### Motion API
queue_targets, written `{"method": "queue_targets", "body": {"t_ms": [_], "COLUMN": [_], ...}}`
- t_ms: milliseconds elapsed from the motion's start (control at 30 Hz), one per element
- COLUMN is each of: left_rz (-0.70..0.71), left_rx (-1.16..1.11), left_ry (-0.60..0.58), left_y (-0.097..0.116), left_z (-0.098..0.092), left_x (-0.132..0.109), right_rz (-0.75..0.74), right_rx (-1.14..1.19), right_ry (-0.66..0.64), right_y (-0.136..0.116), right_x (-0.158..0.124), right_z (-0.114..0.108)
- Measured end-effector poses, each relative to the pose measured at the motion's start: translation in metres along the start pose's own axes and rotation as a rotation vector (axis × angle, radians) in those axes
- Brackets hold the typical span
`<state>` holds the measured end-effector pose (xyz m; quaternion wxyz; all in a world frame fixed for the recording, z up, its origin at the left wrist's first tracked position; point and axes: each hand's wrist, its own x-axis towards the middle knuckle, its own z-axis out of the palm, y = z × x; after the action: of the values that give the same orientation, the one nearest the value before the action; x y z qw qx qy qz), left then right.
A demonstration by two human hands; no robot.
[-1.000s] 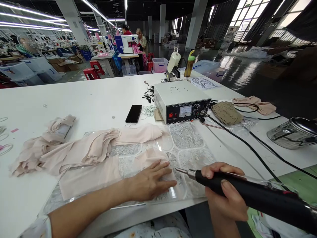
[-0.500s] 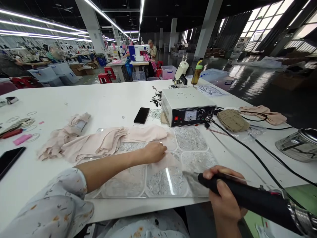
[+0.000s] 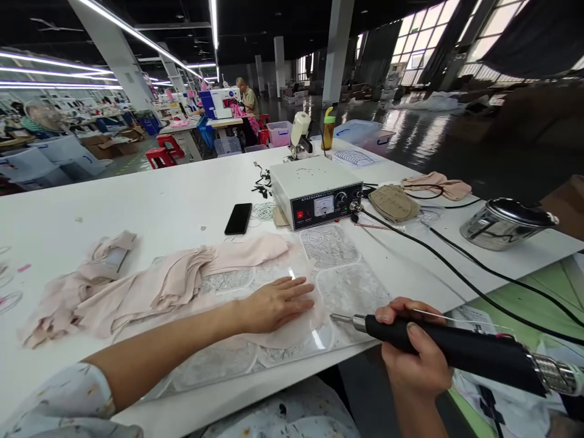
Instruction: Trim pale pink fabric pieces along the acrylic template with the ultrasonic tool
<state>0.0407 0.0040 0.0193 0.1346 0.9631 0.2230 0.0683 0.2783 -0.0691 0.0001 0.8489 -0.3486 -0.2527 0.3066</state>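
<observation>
You are in a sewing workshop: beyond the cloth (image 3: 171, 280) on your table (image 3: 191, 188), a worker (image 3: 249, 98) is at a sewing machine (image 3: 223, 103), amid stools (image 3: 159, 158) (red ones), bins (image 3: 68, 157), pillars (image 3: 337, 55) and long lights (image 3: 213, 24).

left hand (image 3: 276, 304) flat, palm down; right hand (image 3: 416, 368) curled in a grip.

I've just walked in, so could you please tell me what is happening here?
A person's left hand lies on pale pink fabric over a clear board. The right hand grips a black handheld tool, its metal tip pointing toward that fabric. A stack of similar fabric lies to the left.
</observation>
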Motion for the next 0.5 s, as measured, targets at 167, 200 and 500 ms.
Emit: {"method": "queue_targets", "body": {"t_ms": [167,200,500], "left_rz": [0.078,0.063,-0.008], "left_rx": [0.034,0.027,-0.199], "left_ry": [0.125,0.133,-0.015], "left_y": [-0.004,-0.004,-0.008], "left_z": [0.018,0.017,0.006], "left_x": [0.003,0.005,0.052], "right_rz": [-0.020,-0.029,-0.020], "right_rx": [0.006,0.008,0.015], "right_ry": [-0.003,0.009,0.072], "right_y": [-0.006,-0.007,-0.006], "right_x": [0.002,0.002,-0.001], "right_z": [-0.013,-0.014,-0.008]}}
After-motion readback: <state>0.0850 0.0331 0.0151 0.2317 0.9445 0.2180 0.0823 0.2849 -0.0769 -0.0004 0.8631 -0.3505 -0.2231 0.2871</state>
